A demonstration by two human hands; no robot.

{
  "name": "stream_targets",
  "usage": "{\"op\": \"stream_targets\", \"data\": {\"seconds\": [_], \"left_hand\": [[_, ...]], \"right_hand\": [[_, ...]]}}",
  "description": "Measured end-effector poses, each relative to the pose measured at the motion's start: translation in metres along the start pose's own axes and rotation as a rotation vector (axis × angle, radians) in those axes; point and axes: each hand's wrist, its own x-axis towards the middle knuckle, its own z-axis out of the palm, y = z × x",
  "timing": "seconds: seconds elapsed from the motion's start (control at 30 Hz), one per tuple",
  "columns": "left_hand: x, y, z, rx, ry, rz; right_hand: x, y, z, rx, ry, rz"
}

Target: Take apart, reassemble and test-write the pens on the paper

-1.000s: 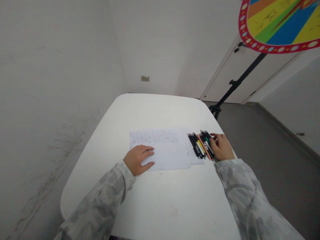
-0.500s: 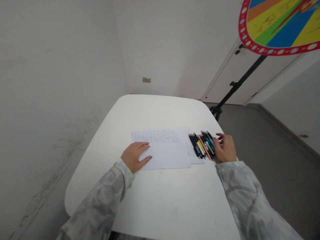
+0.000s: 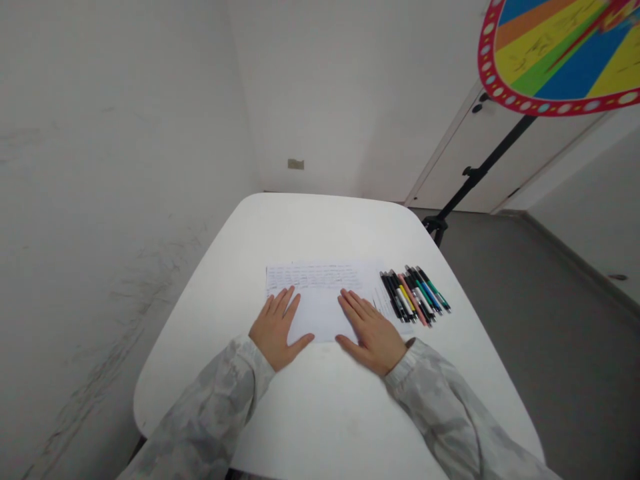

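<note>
A white sheet of paper (image 3: pixel 320 310) with lines of handwriting along its top lies on the table. My left hand (image 3: pixel 277 328) rests flat over its left side, fingers spread and thumb pointing right. Over the right side lies my right hand (image 3: pixel 371 333), palm down, its fingers stretched out and its thumb apart. Neither hand holds anything. Several pens (image 3: pixel 414 295) lie side by side in a slanted row to the right of my right hand, mostly black, with white, yellow, pink, blue and green ones among them. Another written sheet (image 3: pixel 384 300) shows partly beneath the pens.
The white table (image 3: pixel 320 230) has rounded corners and stands by a scuffed wall (image 3: pixel 125 233) on the left. Beyond its right side, a colourful wheel (image 3: pixel 555 60) is mounted on a black stand (image 3: pixel 480 175) over the grey floor (image 3: pixel 500 267).
My right hand has moved left from the pens onto the paper and flattened. My left hand has shifted slightly toward me and spread its fingers. The view has tilted a little.
</note>
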Motion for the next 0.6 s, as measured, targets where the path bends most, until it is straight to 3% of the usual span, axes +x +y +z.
{"op": "stream_targets", "data": {"seconds": [0.13, 0.6], "left_hand": [[-0.0011, -0.0026, 0.0031, 0.012, -0.029, -0.004], [-0.0001, -0.0014, 0.001, 0.049, -0.031, 0.007]], "right_hand": [[-0.0005, 0.001, 0.0052, -0.028, -0.064, 0.041], [0.0013, -0.0021, 0.0003, -0.024, -0.073, 0.045]]}}
